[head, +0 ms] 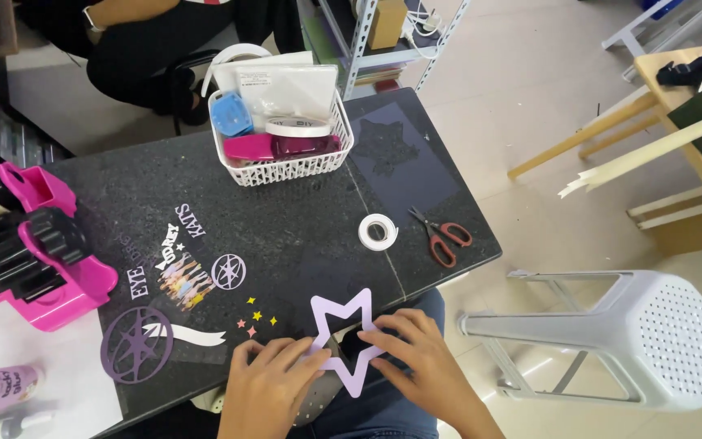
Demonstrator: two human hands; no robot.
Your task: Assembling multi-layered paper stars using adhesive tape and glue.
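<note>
Lilac star outline (343, 337) held flat at near edge of dark table (286, 236); left hand (268, 382) and right hand (416, 358) both pressed on it, fingers spread, nothing gripped. Thin paper points judged easily creased or torn if pressed unevenly; slide over edge possible

A lilac paper star outline (343, 329) is pressed flat at the near edge of the dark table (302, 236) by both hands. The left hand (268, 382) is laid on its lower left point, the right hand (416, 354) on its right side. A tape roll (378, 232) and red-handled scissors (440, 236) are seen beyond, a white basket (286, 167) farther back, and a pink machine (30, 244) at the left.
</note>
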